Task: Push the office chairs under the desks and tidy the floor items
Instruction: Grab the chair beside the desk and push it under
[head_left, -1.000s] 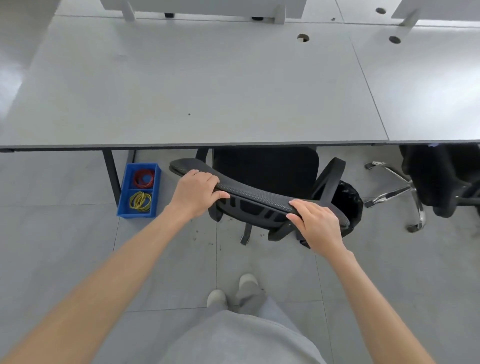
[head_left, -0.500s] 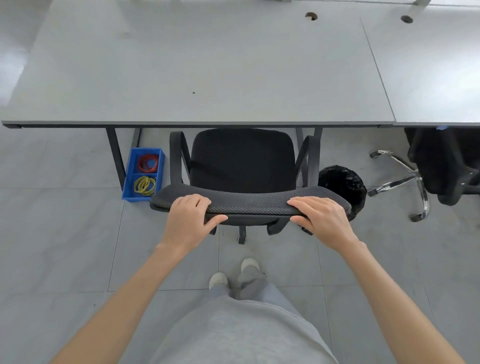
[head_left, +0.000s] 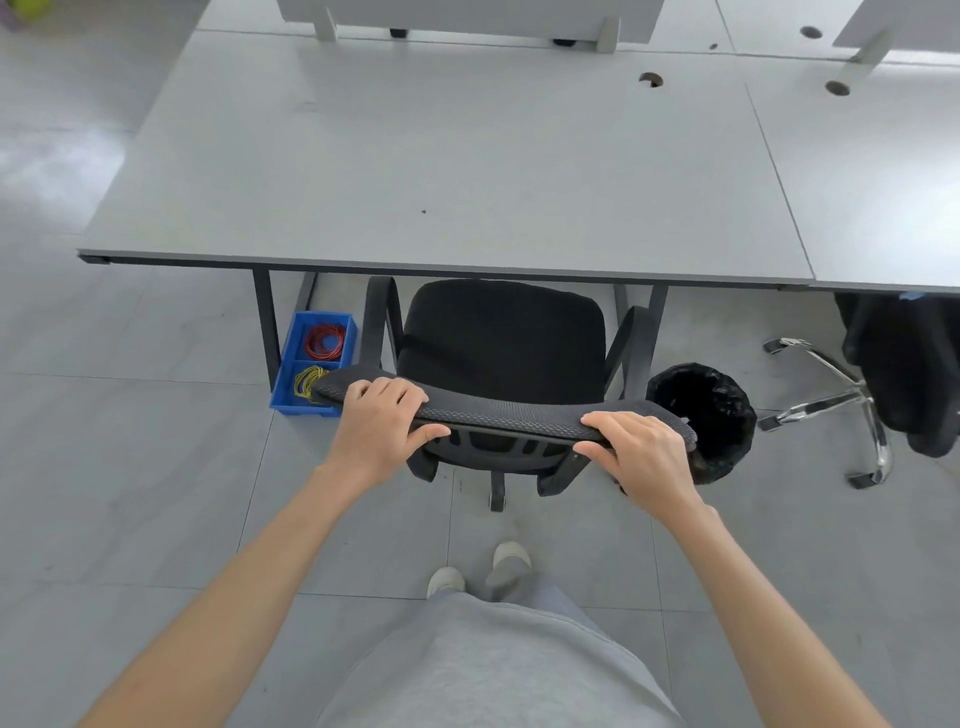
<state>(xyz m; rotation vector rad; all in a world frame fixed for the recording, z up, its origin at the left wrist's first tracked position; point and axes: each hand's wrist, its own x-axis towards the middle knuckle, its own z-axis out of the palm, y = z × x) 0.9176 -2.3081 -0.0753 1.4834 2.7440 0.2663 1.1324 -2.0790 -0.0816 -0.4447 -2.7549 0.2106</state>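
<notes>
Grey tiled floor (head_left: 156, 467); both hands on curved mesh chair back (head_left: 498, 415), seemingly gripped.

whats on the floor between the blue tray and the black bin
In the head view, the office chair stands between the blue tray and the black bin, its seat partly under the desk, both hands gripping its backrest.

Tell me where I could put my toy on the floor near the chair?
Bare grey tiles lie left of the blue plastic bin, and behind the black mesh office chair around the person's feet. It is crowded to the right, where the round black waste bin sits between the chair and a chrome chair base.
</notes>
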